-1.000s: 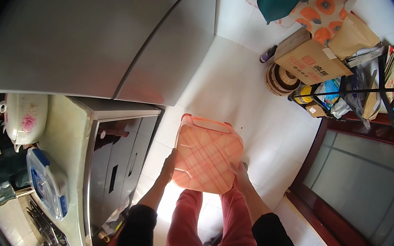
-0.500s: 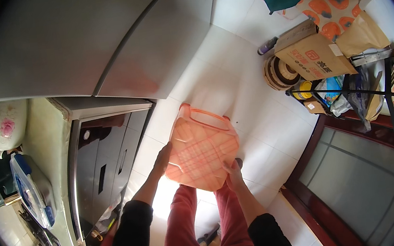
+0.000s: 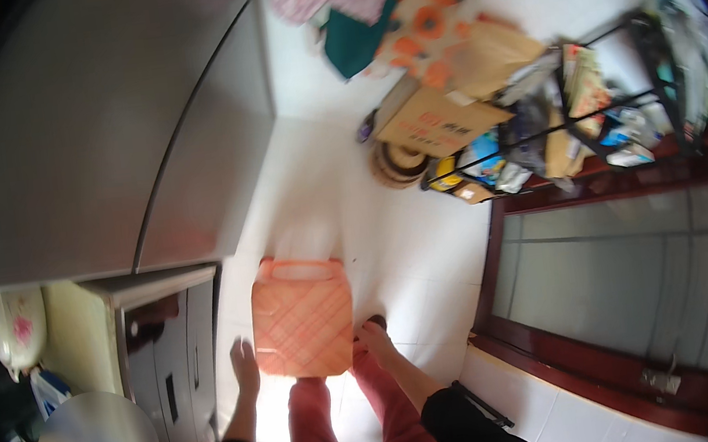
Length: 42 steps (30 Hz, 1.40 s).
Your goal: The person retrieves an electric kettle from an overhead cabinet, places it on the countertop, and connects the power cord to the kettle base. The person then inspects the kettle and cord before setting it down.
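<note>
An orange plastic stool (image 3: pixel 304 320) with a checked pattern on its seat and a looped bar at its far end is in front of my legs, over the pale tiled floor. My left hand (image 3: pixel 245 365) is just left of the seat, its fingers stretched out and a small gap between it and the edge. By the right edge, my right hand (image 3: pixel 375 342) has its fingers loosely extended, with nothing seen in it. Whether its fingertips still touch the stool I cannot tell. The stool's legs are hidden under the seat.
A grey refrigerator (image 3: pixel 187 153) and a counter with a dark built-in cabinet (image 3: pixel 165 341) line the left. At the far right are a cardboard box (image 3: pixel 439 122), a round woven basket (image 3: pixel 396 167) and a cluttered black rack (image 3: pixel 539 141). A red-framed glass door (image 3: pixel 607 269) lies right.
Both hands have let go of the stool's sides and moved apart from it, the left more clearly. My view has turned, shifting the rack and box leftward.
</note>
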Each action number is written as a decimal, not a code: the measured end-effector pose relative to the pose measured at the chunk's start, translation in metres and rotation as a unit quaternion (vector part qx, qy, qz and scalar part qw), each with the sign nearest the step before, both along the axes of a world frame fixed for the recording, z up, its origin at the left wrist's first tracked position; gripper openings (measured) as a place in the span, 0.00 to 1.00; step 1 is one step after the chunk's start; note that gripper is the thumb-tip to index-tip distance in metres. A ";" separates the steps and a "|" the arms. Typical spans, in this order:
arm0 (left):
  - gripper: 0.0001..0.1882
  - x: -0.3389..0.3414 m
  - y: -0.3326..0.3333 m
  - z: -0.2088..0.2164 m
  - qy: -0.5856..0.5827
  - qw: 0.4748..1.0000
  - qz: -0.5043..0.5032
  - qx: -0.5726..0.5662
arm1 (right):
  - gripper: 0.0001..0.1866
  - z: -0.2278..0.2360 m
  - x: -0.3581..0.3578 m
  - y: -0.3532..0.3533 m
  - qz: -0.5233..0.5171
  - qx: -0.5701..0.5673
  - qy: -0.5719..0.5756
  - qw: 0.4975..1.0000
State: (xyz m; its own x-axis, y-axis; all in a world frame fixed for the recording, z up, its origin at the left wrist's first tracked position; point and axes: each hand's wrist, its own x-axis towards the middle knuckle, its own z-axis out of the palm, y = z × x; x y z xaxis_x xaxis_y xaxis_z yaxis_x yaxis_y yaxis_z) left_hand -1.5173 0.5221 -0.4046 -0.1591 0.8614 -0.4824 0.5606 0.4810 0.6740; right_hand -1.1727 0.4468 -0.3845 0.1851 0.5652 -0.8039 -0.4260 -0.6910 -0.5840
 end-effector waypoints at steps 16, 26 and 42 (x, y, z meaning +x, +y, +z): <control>0.20 -0.022 -0.125 0.159 0.069 0.933 -0.326 -0.137 | 0.20 0.158 0.081 -0.128 -0.114 -0.121 -0.151 0.974; 0.19 0.176 -0.029 0.314 -0.031 0.968 -0.244 0.054 | 0.18 0.349 0.441 0.023 -0.223 0.194 -0.652 0.698; 0.18 0.274 0.017 0.428 0.065 0.970 -0.093 0.217 | 0.34 0.610 0.648 0.136 -0.025 0.200 -0.903 0.379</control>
